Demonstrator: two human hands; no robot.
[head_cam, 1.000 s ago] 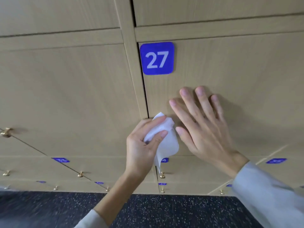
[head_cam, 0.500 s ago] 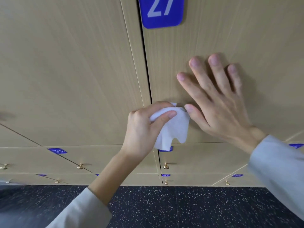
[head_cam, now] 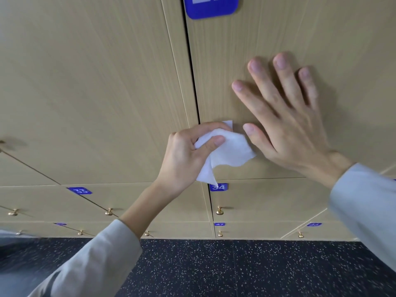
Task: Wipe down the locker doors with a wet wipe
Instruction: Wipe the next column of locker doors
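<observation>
Left hand (head_cam: 188, 155) pinching crumpled wet wipe (head_cam: 227, 153) between thumb and forefinger, remaining fingers curled, pressing wad against lower left corner of locker door (head_cam: 267, 46), right at the dark vertical gap along its left edge. Loose tail of wipe hanging down past the door's bottom seam, overlapping number plate 34 (head_cam: 218, 187). Right hand (head_cam: 285, 123) lying flat on the same door, fingers straight and spread, thumb tip just beside the wipe, apparently bracing the panel.

Key relation: uncleaned door face extending up and right from the left grip, long axis vertical, toward the blue plate (head_cam: 211, 6) cropped at top edge. Left hand nearer and already carrying the wipe; right palm sitting squarely in the likely sweep path, probably needing to shift first.

Lockers below all closed, brass knobs (head_cam: 219, 210) showing; contents hidden. Speckled dark floor (head_cam: 235, 269) underneath.
</observation>
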